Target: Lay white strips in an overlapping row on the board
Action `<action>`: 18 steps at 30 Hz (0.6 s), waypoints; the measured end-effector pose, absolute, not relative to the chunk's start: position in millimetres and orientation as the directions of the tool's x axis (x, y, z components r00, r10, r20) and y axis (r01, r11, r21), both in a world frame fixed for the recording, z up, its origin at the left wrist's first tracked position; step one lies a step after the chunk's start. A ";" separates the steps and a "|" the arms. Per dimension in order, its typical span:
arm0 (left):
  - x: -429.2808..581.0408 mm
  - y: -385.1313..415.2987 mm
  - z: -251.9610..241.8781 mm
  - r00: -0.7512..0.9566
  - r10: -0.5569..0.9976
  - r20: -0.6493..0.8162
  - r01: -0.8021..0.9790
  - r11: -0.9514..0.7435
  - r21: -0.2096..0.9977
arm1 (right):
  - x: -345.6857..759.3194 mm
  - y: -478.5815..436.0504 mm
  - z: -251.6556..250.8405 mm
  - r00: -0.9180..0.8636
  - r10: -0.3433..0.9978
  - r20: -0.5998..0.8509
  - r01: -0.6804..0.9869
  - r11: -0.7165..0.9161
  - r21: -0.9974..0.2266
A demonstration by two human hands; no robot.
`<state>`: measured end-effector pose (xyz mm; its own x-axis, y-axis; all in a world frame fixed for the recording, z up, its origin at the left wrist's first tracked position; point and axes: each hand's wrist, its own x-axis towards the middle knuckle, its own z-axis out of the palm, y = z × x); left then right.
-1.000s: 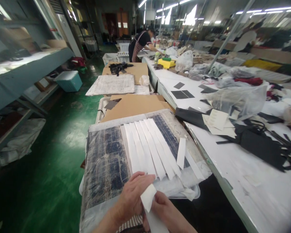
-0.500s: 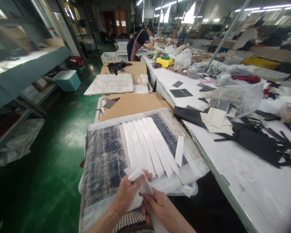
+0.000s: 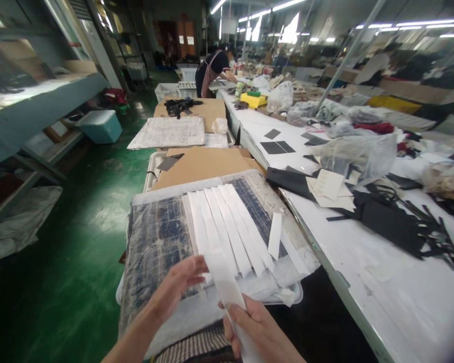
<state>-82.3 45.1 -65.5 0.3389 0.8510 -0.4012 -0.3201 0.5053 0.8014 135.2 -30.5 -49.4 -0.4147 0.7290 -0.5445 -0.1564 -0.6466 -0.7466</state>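
My right hand (image 3: 249, 322) is closed around a stack of white strips (image 3: 225, 282), thumb on top, near the front edge of the board. The far end of the stack points away from me over the board. My left hand (image 3: 183, 276) is just left of that end, fingers stretched out and apart, holding nothing. Beyond them, several long white strips (image 3: 215, 222) lie side by side, fanned, on a worn board covered with dark cloth and clear film (image 3: 157, 227). One short white strip (image 3: 275, 236) lies apart to their right.
On the right runs a long white table (image 3: 363, 272) with black fabric pieces (image 3: 391, 222), cream cards (image 3: 329, 185) and plastic bags (image 3: 359, 156). Brown cardboard (image 3: 208, 164) lies behind the board. A person in an apron (image 3: 212, 73) bends over the table further back. A blue bin (image 3: 100, 126) stands left.
My left hand has let go of the strips' far end and moved left, its fingers opening. The bent end now lies straight. My right hand still holds the stack.
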 end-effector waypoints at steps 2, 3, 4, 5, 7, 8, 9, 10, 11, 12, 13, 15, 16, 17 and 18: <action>-58.9 21.9 -66.8 0.552 0.762 -0.339 -0.319 0.569 0.758 | 133.4 -25.6 -44.9 -0.419 0.731 -0.538 -0.142 -0.638 -0.756; -48.2 14.3 -66.0 0.589 0.745 -0.314 -0.363 0.591 0.721 | 132.2 -24.2 -42.6 -0.420 0.732 -0.537 -0.133 -0.635 -0.761; -39.5 9.9 -64.4 0.588 0.748 -0.308 -0.406 0.603 0.687 | 130.8 -23.4 -40.4 -0.426 0.729 -0.535 -0.134 -0.636 -0.760; -33.3 8.5 -62.1 0.554 0.764 -0.330 -0.434 0.603 0.670 | 129.3 -23.3 -38.5 -0.439 0.726 -0.529 -0.155 -0.641 -0.751; -29.1 12.3 -57.3 0.435 0.818 -0.375 -0.378 0.544 0.749 | 126.2 -24.6 -36.1 -0.483 0.718 -0.502 -0.249 -0.662 -0.707; -30.5 15.8 -55.6 0.392 0.857 -0.335 -0.288 0.460 0.840 | 124.8 -25.7 -35.8 -0.505 0.712 -0.488 -0.306 -0.676 -0.670; -33.2 19.3 -54.7 0.389 0.890 -0.239 -0.174 0.326 0.929 | 123.8 -26.8 -36.0 -0.522 0.706 -0.479 -0.351 -0.690 -0.633; -36.2 22.0 -54.8 0.429 0.898 -0.103 -0.072 0.148 0.986 | 123.1 -27.9 -36.9 -0.530 0.699 -0.480 -0.377 -0.701 -0.605; -38.8 23.4 -55.9 0.474 0.880 0.040 -0.014 -0.038 0.999 | 122.9 -28.8 -38.3 -0.527 0.695 -0.489 -0.386 -0.708 -0.591; -40.0 23.4 -57.7 0.491 0.860 0.142 0.005 -0.166 0.986 | 123.2 -29.4 -40.1 -0.521 0.692 -0.500 -0.375 -0.711 -0.594; -39.7 21.8 -59.9 0.461 0.869 0.181 -0.002 -0.203 0.979 | 123.8 -29.8 -42.1 -0.512 0.697 -0.502 -0.351 -0.703 -0.618; -35.5 15.7 -64.0 0.319 0.947 0.032 -0.072 -0.009 0.997 | 126.0 -30.1 -45.3 -0.490 0.725 -0.483 -0.274 -0.655 -0.705; -32.8 12.1 -65.2 0.261 0.959 -0.112 -0.120 0.147 0.982 | 127.4 -30.1 -46.2 -0.482 0.735 -0.477 -0.229 -0.631 -0.742; -30.7 9.0 -65.7 0.235 0.941 -0.244 -0.140 0.281 0.949 | 128.6 -30.1 -46.5 -0.481 0.734 -0.480 -0.190 -0.621 -0.760; -29.6 6.7 -65.4 0.240 0.917 -0.317 -0.111 0.351 0.930 | 129.7 -30.2 -46.4 -0.475 0.730 -0.492 -0.176 -0.626 -0.760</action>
<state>-29.6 6.7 -65.4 0.2402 0.9174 -0.3173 -0.1110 0.3507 0.9299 129.7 -30.2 -46.4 -0.4748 0.7300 -0.4916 -0.1756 -0.6259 -0.7599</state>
